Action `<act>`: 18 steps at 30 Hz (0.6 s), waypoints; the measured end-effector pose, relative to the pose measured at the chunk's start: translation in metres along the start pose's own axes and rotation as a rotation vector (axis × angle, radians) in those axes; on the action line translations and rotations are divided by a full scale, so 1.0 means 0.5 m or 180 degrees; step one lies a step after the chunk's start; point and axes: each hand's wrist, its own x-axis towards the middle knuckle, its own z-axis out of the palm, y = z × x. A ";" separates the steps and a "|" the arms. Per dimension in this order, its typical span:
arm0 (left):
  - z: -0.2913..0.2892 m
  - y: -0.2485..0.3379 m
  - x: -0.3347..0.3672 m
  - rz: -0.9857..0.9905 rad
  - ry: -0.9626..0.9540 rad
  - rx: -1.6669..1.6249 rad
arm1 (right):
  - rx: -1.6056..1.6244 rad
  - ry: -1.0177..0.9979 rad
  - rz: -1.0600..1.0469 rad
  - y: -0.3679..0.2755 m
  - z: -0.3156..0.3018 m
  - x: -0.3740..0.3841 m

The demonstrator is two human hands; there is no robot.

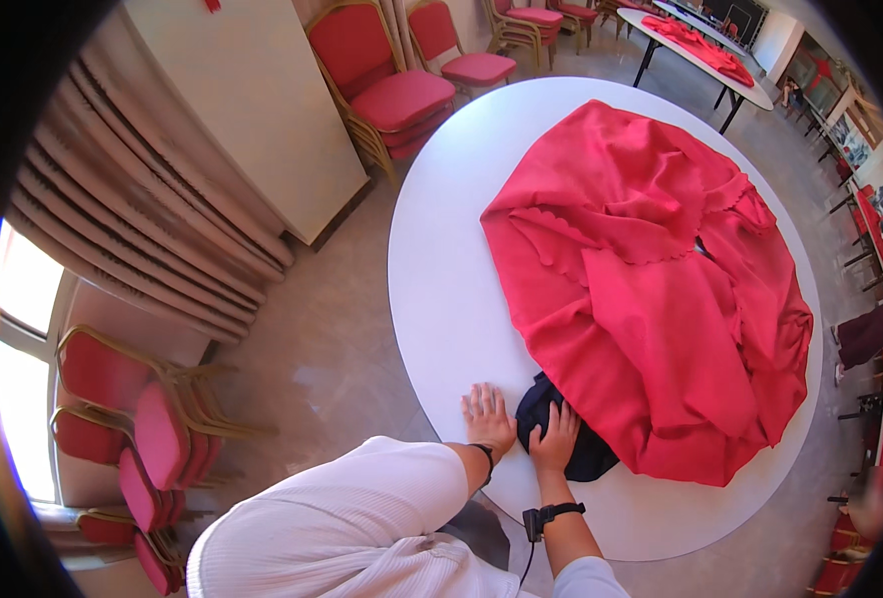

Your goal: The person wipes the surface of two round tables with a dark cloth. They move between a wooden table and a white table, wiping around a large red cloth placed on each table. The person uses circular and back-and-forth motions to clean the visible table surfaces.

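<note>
My left hand [489, 419] lies on the white round table [441, 289] near its front left edge, fingers stretched out and nothing in them. Close to its right, my right hand [555, 441] rests flat on a black cloth item [593, 455], fingers extended and pointing away from me. What kind of item it is I cannot make out, since the red tablecloth [651, 329] covers part of it. That tablecloth is heaped in loose folds, with a scalloped edge showing, and spreads over most of the table's right side.
Red chairs stand stacked at the back left [391, 90] and by the window [152, 419]. A long curtain [132, 189] hangs beside a pale pillar [242, 110]. Another white table [701, 60] with red cloth stands far off. At the far right a person in dark trousers [863, 337] is visible.
</note>
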 end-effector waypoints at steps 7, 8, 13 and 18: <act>0.003 -0.064 0.007 0.0621 -0.0327 0.0258 | -0.0129 0.0032 0.0379 0.096 -0.105 -0.221; 0.001 -0.098 0.014 0.0917 -0.0421 0.0297 | -0.0204 0.0095 0.0539 0.106 -0.124 -0.254; -0.076 -0.200 0.053 0.1451 -0.1159 -0.0153 | -0.0677 0.0523 0.1102 0.165 -0.159 -0.395; -0.071 -0.298 0.170 0.0983 -0.1750 -0.1269 | -0.1133 0.0423 0.1444 0.130 -0.139 -0.420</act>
